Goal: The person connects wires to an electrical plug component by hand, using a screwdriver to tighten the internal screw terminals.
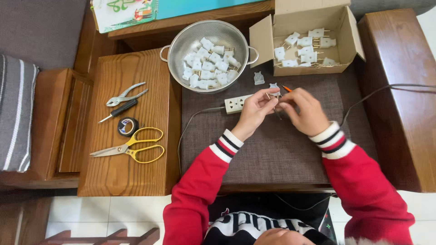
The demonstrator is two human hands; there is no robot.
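Pinching a small, half-hidden plug [274,93]: left hand [255,111] and right hand [305,111], fingertips overlapping.

The small white plug piece [274,85] pinched between the hands [281,106] is mostly covered by the fingertips, so its shape and the way its metal prongs sit cannot be made out, and the orange-handled tool [287,88] shows only its tip past the right hand [305,111]. The white power strip [236,104] is hidden at its right end behind the left hand [255,110]. The colourful booklet [136,11] is cut off by the top edge, the striped cushion [16,113] by the left edge.
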